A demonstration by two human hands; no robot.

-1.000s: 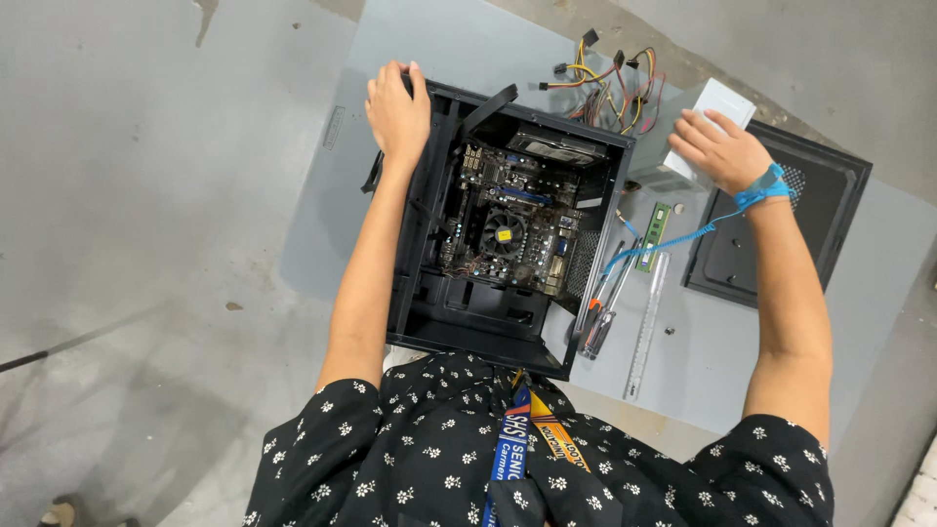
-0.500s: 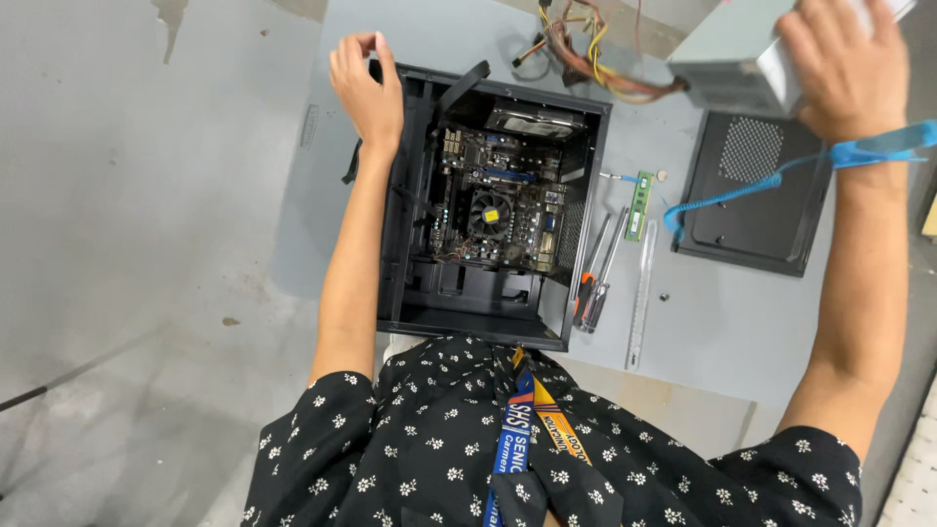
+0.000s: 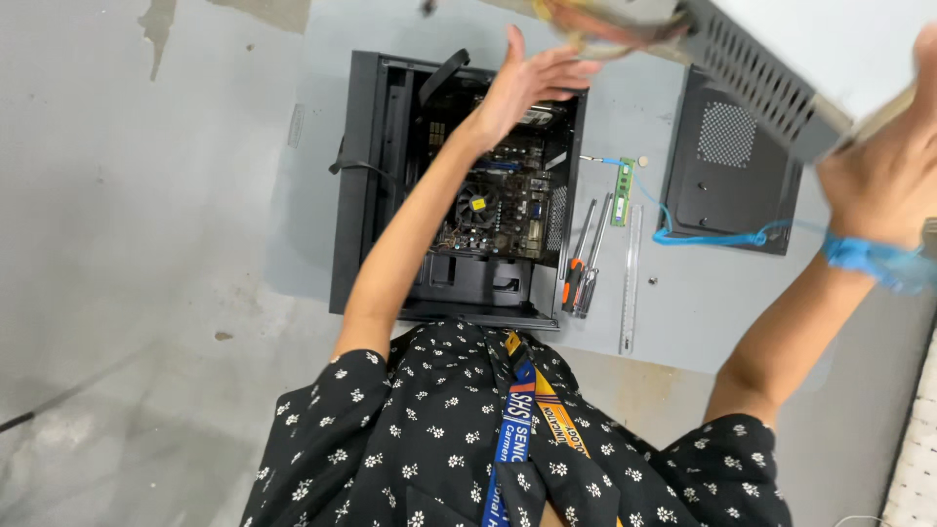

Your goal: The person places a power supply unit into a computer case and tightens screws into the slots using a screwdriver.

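Observation:
An open black computer case (image 3: 356, 185) lies on a grey mat (image 3: 673, 303), its motherboard (image 3: 498, 210) and round fan showing inside. My right hand (image 3: 883, 176), with a blue strap on its wrist, holds a grey power supply box (image 3: 791, 59) lifted close to the camera at the top right; its wire bundle (image 3: 595, 24) trails at the top, blurred. My left hand (image 3: 527, 83) hovers open above the far end of the case, fingers spread, pointing toward the wires.
A black side panel (image 3: 732, 166) lies right of the case. Between them rest a green memory stick (image 3: 619, 181), two screwdrivers (image 3: 578, 273), a ruler (image 3: 631, 283) and a blue cord (image 3: 703, 236). Grey floor surrounds the mat.
My right hand has raised the power supply much nearer the camera. My left hand has left the case's far left corner and swung right, opening toward the wires.

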